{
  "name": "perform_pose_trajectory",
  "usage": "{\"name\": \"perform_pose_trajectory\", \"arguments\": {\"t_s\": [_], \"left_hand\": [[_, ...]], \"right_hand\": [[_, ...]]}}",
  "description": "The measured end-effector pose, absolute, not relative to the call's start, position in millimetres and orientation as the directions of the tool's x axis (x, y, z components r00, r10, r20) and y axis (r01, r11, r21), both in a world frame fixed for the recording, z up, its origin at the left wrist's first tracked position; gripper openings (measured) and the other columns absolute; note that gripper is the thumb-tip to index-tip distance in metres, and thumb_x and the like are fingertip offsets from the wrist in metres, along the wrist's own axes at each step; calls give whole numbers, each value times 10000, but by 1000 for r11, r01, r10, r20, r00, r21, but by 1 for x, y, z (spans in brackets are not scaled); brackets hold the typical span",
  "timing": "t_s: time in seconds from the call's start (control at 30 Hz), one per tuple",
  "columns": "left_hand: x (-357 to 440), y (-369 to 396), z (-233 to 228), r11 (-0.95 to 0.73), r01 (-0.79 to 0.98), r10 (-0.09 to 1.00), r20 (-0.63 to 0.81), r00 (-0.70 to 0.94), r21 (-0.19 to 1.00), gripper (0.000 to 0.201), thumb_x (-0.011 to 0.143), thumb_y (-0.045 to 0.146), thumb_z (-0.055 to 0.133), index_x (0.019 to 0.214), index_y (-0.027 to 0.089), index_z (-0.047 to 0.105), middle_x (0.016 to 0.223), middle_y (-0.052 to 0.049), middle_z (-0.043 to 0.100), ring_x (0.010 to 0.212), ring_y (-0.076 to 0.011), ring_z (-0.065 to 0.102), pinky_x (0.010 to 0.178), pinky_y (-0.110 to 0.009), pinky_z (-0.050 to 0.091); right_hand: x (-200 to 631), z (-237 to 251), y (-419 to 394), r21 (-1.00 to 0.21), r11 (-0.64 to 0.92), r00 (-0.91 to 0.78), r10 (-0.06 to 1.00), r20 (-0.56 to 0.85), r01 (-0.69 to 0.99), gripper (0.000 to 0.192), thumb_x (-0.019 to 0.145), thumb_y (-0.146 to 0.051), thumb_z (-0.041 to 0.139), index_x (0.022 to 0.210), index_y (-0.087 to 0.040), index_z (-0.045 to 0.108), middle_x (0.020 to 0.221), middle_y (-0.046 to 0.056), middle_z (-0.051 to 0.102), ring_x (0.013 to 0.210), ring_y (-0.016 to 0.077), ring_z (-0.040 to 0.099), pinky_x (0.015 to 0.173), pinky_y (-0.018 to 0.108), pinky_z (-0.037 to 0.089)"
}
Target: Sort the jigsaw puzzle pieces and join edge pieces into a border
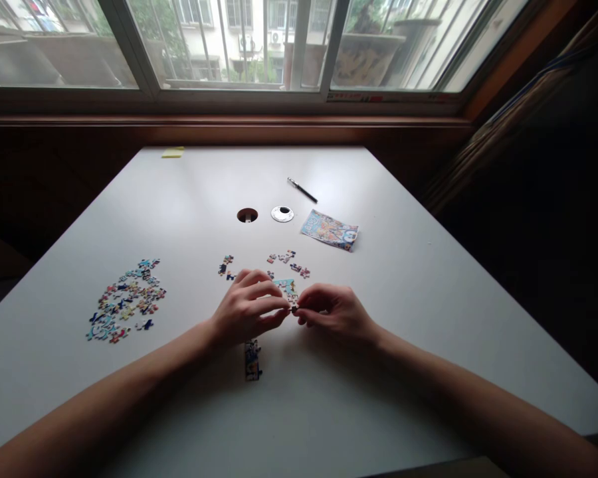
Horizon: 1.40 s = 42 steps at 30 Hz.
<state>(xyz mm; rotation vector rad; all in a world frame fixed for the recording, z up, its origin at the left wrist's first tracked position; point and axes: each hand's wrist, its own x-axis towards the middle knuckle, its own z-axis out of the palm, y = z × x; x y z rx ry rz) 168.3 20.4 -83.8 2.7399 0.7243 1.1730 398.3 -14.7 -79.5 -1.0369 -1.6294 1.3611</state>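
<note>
My right hand (pixel 336 307) pinches a small dark puzzle piece (pixel 294 309) between thumb and fingers. From the other side, the thumb and index fingertip of my left hand (pixel 252 304) close on the same piece, with the other fingers arched over the table. Just beyond the fingertips lies a joined light-blue puzzle section (pixel 286 287), partly covered by my left hand. Below my left wrist is a joined dark strip of puzzle pieces (pixel 252 362), its upper end hidden. Small groups of pieces (pixel 226 265) and a linked pair (pixel 299 269) lie beyond my hands.
A pile of loose puzzle pieces (pixel 127 302) spreads on the left of the white table (pixel 189 212). Farther back are a printed picture sheet (pixel 330 230), a pen (pixel 302 190), a round metal cover (pixel 282 214), a cable hole (pixel 247 216) and a yellow sticky note (pixel 173 153).
</note>
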Motion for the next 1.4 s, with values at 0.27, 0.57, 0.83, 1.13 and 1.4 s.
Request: {"name": "perform_pose_trajectory", "arguments": {"t_s": [0.27, 0.57, 0.83, 1.13, 1.4], "left_hand": [[168, 19, -85, -878, 398, 470, 631, 617, 266, 62, 849, 283, 695, 910, 275, 702, 845, 5, 739, 845, -178, 614, 803, -365, 431], [171, 20, -84, -884, 392, 453, 672, 586, 255, 48, 856, 197, 689, 847, 244, 681, 792, 25, 722, 812, -145, 602, 799, -324, 405], [170, 23, -83, -860, 389, 510, 593, 623, 332, 76, 902, 216, 661, 835, 235, 693, 803, 20, 726, 815, -146, 592, 817, -326, 387], [168, 25, -88, -831, 394, 553, 515, 655, 392, 97, 931, 264, 651, 855, 249, 709, 828, 27, 726, 863, -152, 581, 848, -333, 362], [168, 24, -87, -826, 404, 558, 466, 687, 394, 137, 953, 270, 621, 859, 247, 718, 849, 14, 728, 878, -157, 578, 863, -340, 359]], "right_hand": [[399, -79, -16, -977, 113, -376, 926, 39, 179, 212, 817, -380, 751, 904, -194, 697, 734, 31, 730, 661, 167, 706, 624, 279, 577], [406, -78, -11, -864, 376, -413, 883, 225, 334, 134, 850, -296, 712, 936, -194, 709, 804, 27, 710, 665, 123, 629, 621, 241, 530], [413, -81, -4, -725, 508, -435, 844, 313, 465, 64, 837, -220, 723, 897, -202, 712, 796, 22, 655, 694, 116, 597, 651, 236, 498], [412, -79, -2, -660, 574, -462, 808, 365, 484, 72, 837, -212, 717, 905, -216, 695, 924, 49, 683, 882, 175, 629, 836, 319, 518], [414, -83, -1, -644, 568, -478, 812, 336, 512, 127, 802, -180, 718, 914, -227, 682, 1001, 58, 653, 1001, 208, 627, 936, 367, 505]]}}
